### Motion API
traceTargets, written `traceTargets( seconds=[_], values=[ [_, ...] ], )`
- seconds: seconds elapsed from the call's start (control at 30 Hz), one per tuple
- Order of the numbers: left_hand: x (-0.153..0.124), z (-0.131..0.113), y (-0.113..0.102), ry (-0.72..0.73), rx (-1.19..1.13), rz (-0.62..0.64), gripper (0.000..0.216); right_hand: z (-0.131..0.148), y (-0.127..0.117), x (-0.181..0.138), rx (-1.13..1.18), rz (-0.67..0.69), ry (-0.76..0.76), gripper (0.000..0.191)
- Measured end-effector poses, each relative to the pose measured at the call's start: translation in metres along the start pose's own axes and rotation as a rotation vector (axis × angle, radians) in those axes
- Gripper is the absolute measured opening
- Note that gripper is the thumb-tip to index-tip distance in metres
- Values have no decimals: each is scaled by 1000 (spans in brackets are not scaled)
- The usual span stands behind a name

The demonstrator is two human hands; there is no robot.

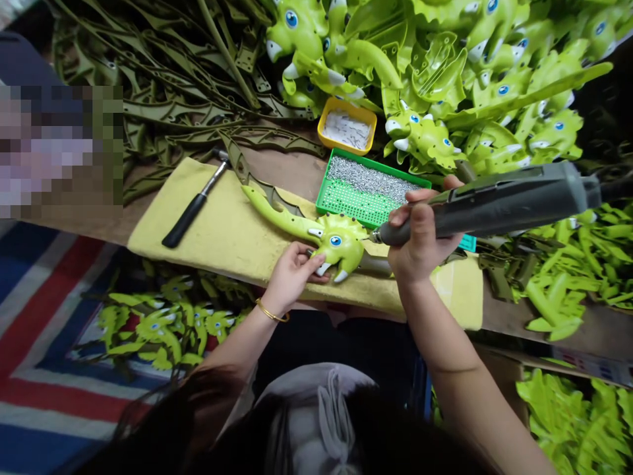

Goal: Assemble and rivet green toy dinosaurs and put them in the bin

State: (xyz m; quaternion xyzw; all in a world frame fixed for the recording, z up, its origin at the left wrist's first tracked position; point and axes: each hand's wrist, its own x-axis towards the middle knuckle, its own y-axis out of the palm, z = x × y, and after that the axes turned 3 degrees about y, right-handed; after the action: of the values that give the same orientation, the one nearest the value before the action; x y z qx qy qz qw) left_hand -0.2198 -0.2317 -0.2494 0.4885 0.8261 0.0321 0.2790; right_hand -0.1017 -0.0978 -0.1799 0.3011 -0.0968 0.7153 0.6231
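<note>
My left hand (291,277) is closed on the lower edge of a lime-green toy dinosaur head (349,244) with a blue eye and white horns. A long curved green piece (281,218) extends from it to the left over the yellow cloth. In my right hand (420,244) is a dark grey electric screwdriver (499,201), held nearly level with its tip pointing left. That tip meets the frilled right edge of the head; whether a screw sits there is too small to tell. A dark olive part (373,265) shows partly under the head.
A folded yellow cloth (227,244) covers the work area, with a hammer (195,204) on its left. Behind stand a green tray (366,208) of screws and a yellow box (326,135) of small pale pieces. Piled green shells (425,142) and olive parts (188,105) crowd the back.
</note>
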Motion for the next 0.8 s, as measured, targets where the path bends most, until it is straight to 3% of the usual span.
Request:
traceTargets(
  seconds=[0.2, 0.57, 0.7, 0.8],
  values=[
    [0, 0, 0, 3, 10, 3, 60, -7, 6, -10, 30, 52, 14, 34],
    [1, 1, -2, -13, -7, 17, 58, -28, 4, -27, -116, 165, 95, 44],
    [-2, -1, 1, -22, 2, 26, 58, -16, 8, -11, -141, 177, 96, 48],
    [-4, 1, 4, -23, 3, 46, 56, -19, 12, 18, -79, 54, 13, 46]
  ],
)
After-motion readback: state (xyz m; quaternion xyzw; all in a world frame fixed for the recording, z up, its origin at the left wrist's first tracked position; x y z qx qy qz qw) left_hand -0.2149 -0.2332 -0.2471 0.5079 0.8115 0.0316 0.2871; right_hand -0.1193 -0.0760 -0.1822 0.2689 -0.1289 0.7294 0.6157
